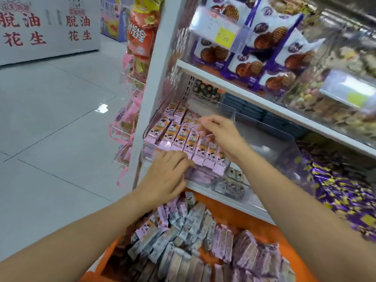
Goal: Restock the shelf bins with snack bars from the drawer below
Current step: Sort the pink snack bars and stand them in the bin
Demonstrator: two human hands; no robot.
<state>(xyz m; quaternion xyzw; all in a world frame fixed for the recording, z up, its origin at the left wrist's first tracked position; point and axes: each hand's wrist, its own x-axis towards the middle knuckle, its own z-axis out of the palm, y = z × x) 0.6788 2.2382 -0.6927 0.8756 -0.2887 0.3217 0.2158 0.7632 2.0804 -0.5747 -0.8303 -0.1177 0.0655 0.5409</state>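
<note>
The pink bars (pixel 184 139) stood in a row in the clear bin (pixel 224 111) on the shelf (pixel 205 187), their long axes running from the front toward the back. Their print was too blurred to read. The left hand (pixel 166 176) lay with loose fingers on their near ends. The right hand (pixel 219 133) hovered above them, fingertips drawn together; I cannot tell if it pinched one. More bars filled the orange drawer (pixel 256 224) below. A white box (pixel 46 27) read "脱油花生".

The left hand (pixel 166 177) and right hand (pixel 221 135) were bare, and both forearms (pixel 81 237) were uncovered as far as they showed.
</note>
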